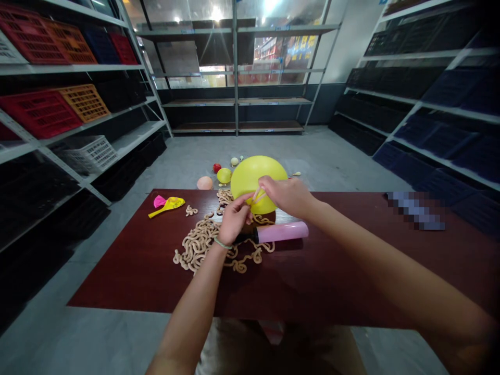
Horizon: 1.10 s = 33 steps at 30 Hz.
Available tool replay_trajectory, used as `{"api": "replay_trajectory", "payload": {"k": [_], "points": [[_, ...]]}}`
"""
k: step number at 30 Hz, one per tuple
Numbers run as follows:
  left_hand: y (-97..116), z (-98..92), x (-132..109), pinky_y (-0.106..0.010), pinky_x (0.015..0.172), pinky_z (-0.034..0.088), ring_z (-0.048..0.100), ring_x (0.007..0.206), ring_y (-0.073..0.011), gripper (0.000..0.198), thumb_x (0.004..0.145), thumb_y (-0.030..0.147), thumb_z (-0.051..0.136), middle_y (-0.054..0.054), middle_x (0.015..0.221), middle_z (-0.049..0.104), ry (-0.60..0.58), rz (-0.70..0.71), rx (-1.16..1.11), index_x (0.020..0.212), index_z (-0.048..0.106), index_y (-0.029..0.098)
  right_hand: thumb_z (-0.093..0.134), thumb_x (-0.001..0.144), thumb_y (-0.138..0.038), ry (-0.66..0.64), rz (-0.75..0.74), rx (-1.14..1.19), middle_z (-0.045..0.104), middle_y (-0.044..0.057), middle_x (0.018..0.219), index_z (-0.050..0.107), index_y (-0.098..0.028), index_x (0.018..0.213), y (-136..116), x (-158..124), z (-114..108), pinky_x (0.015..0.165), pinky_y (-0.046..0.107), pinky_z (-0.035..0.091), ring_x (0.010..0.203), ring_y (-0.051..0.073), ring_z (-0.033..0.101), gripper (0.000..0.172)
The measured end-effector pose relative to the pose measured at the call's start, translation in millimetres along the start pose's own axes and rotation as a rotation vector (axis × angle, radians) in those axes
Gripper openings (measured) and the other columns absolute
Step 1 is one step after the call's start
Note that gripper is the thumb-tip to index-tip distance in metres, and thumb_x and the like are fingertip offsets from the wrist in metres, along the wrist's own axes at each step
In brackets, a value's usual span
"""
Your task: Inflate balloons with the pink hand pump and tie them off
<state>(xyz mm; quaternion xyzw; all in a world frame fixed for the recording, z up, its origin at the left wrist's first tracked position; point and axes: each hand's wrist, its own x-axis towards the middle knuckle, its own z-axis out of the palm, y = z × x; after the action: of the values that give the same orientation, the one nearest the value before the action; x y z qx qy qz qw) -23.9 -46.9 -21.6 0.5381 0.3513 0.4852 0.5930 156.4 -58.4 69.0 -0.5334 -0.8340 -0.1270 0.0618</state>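
A large inflated yellow balloon (260, 174) is above the table's far edge, just beyond both hands. My left hand (235, 217) is closed at the balloon's near lower side, apparently on its neck, which the fingers mostly hide. My right hand (287, 195) pinches a thin pale strand (258, 196) that runs down to the left fingers, across the front of the balloon. Below the hands lies a pink hand pump (282, 233) with a black end. Next to it, partly under my left wrist, spreads a pile of tan, curly cord-like pieces (199, 242).
Flat yellow and pink balloons (167, 206) lie at the table's left. A blurred, pixelated item (416, 211) sits at the right of the dark red table (332, 281). Small balloons, including a yellow one (224, 175), rest on the floor beyond. Shelves with crates (39, 112) stand around.
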Motion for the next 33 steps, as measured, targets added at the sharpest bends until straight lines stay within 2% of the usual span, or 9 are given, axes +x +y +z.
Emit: {"api": "replay_trajectory", "payload": {"k": [3, 8, 12, 15, 20, 24, 29, 33], "points": [[0, -0.1, -1, -0.019, 0.045, 0.038, 0.050, 0.043, -0.0076, 0.037, 0.077, 0.027, 0.063, 0.004, 0.055, 0.059, -0.058, -0.103, -0.081, 0.111, 0.070, 0.015, 0.026, 0.101, -0.027, 0.063, -0.063, 0.046, 0.073, 0.009, 0.091, 0.056, -0.015, 0.114, 0, 3, 0, 0.055, 0.029, 0.023, 0.077, 0.017, 0.064, 0.035], [5, -1.2, -2, -0.020, 0.056, 0.047, 0.056, 0.053, -0.0073, 0.031, 0.077, 0.037, 0.074, 0.002, 0.066, 0.061, -0.141, -0.100, -0.224, 0.098, 0.070, 0.014, 0.025, 0.101, -0.029, 0.076, -0.020, 0.059, 0.071, 0.008, 0.084, 0.058, -0.014, 0.113, 5, 7, 1, 0.056, 0.030, 0.024, 0.071, 0.017, 0.062, 0.039], [10, -0.9, -3, -0.021, 0.060, 0.049, 0.056, 0.056, -0.0069, 0.039, 0.073, 0.045, 0.080, 0.001, 0.068, 0.060, -0.207, -0.110, -0.210, 0.091, 0.068, 0.013, 0.026, 0.103, -0.030, 0.062, -0.054, 0.044, 0.070, 0.008, 0.086, 0.058, -0.014, 0.114, 6, 7, -1, 0.057, 0.031, 0.022, 0.073, 0.017, 0.061, 0.038], [9, 0.2, -3, -0.020, 0.056, 0.047, 0.055, 0.053, -0.0069, 0.041, 0.074, 0.050, 0.078, 0.002, 0.066, 0.058, -0.194, -0.080, -0.147, 0.086, 0.066, 0.013, 0.028, 0.102, -0.030, 0.041, -0.078, 0.048, 0.070, 0.009, 0.088, 0.058, -0.016, 0.111, 4, 7, -4, 0.058, 0.031, 0.021, 0.076, 0.018, 0.060, 0.034], [2, 3.6, -1, -0.021, 0.053, 0.046, 0.054, 0.050, -0.0071, 0.044, 0.075, 0.056, 0.074, 0.002, 0.064, 0.058, -0.123, -0.092, -0.093, 0.081, 0.064, 0.014, 0.037, 0.099, -0.038, -0.001, 0.009, 0.292, 0.069, 0.002, 0.084, 0.051, -0.021, 0.117, 7, 7, -14, 0.060, 0.029, 0.026, 0.070, 0.016, 0.056, 0.027], [-2, 4.7, 1, -0.024, 0.061, 0.051, 0.058, 0.054, -0.0090, 0.044, 0.074, 0.056, 0.074, 0.000, 0.067, 0.061, -0.150, -0.151, -0.113, 0.080, 0.063, 0.013, 0.052, 0.091, -0.039, -0.084, 0.012, 0.541, 0.060, -0.004, 0.074, 0.047, -0.022, 0.111, 15, 10, -23, 0.062, 0.026, 0.029, 0.065, 0.013, 0.050, 0.027], [-3, 5.9, 0, -0.023, 0.056, 0.047, 0.058, 0.055, -0.0110, 0.040, 0.083, 0.055, 0.064, -0.001, 0.067, 0.062, -0.163, -0.053, 0.083, 0.081, 0.064, 0.015, 0.054, 0.089, -0.034, -0.145, -0.134, 0.644, 0.056, -0.004, 0.075, 0.049, -0.022, 0.096, 11, 25, -36, 0.063, 0.025, 0.030, 0.068, 0.012, 0.048, 0.014], [-1, 8.2, -6, -0.024, 0.063, 0.043, 0.057, 0.060, -0.0127, 0.033, 0.094, 0.043, 0.053, -0.002, 0.066, 0.063, -0.177, 0.163, 0.424, 0.075, 0.063, 0.017, 0.049, 0.088, -0.019, -0.189, -0.263, 0.580, 0.059, -0.002, 0.081, 0.052, -0.020, 0.089, -11, 43, -39, 0.065, 0.025, 0.031, 0.071, 0.011, 0.046, 0.003]]}}
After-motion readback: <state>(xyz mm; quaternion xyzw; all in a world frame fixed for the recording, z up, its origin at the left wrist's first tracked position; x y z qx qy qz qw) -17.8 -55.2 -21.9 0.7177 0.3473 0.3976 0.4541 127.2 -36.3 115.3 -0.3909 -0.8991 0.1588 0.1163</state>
